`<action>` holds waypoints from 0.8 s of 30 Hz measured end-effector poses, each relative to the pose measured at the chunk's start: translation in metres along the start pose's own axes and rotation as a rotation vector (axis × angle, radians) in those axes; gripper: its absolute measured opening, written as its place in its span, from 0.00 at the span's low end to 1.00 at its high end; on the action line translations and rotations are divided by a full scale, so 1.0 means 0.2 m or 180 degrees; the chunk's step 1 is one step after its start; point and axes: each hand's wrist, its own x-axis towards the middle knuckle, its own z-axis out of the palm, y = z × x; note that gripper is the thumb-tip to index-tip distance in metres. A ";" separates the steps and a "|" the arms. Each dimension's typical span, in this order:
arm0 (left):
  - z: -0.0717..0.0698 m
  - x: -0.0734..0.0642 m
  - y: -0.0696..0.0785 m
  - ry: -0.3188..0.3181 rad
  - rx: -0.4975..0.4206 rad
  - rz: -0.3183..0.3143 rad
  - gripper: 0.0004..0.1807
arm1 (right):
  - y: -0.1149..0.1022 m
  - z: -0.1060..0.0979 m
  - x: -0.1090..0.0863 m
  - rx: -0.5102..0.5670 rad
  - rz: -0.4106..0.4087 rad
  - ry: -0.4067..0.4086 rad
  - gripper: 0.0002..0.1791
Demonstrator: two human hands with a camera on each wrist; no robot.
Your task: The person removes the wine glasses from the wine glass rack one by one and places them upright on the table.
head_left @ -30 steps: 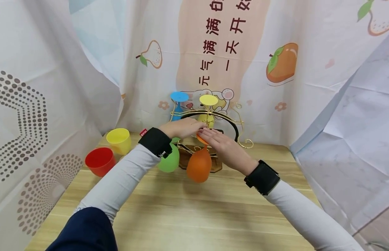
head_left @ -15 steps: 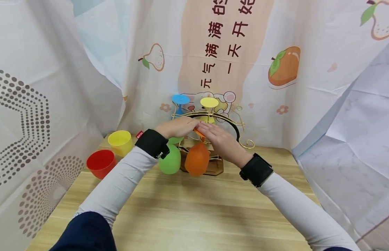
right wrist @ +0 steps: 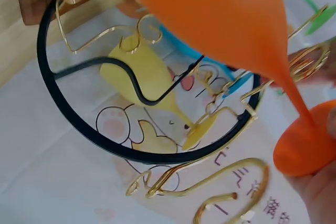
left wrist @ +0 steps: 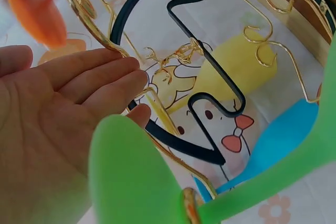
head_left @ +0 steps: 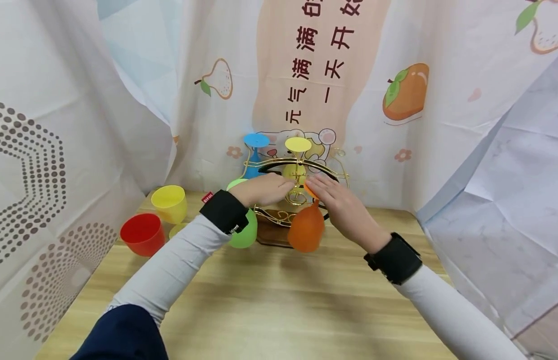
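Note:
My right hand (head_left: 348,212) pinches the foot of an orange plastic goblet (head_left: 307,230), which hangs upside down in front of a gold-and-black wire glass rack (right wrist: 152,157). My left hand (head_left: 266,189) is at the rack's left side; the left wrist view shows its palm with fingers straight, fingertips right at the gold wire. A green goblet (head_left: 243,236) hangs bowl-down on the rack, partly hidden behind the left hand. At the back of the rack, a blue goblet (head_left: 256,141) and a yellow goblet (head_left: 299,145) hang the same way.
On the left of the wooden table (head_left: 279,310) stand a red cup (head_left: 142,236) and a yellow cup (head_left: 169,204). Another yellow piece (head_left: 176,230) is partly hidden by the left sleeve. A printed curtain (head_left: 369,150) closes off the back and sides.
My right hand has carried the orange goblet to the right, away from the left hand. The left hand has stayed near the rack's left side, and the hands are now apart.

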 end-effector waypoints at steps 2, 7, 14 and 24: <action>0.01 0.00 0.00 0.0048 0.0047 0.0021 0.31 | -0.04 -0.02 -0.06 -0.0011 -0.0026 0.0153 0.36; -0.01 0.00 0.00 0.0078 0.0235 0.0098 0.31 | -0.17 -0.01 -0.23 0.0137 0.0116 0.0508 0.22; 0.05 -0.16 0.02 0.0577 0.0493 0.0221 0.30 | -0.36 0.14 -0.43 0.0977 0.0986 0.0716 0.21; 0.72 -0.60 -0.04 0.1031 -0.0660 0.0540 0.28 | -0.49 0.34 -0.64 0.1920 0.3390 0.1227 0.20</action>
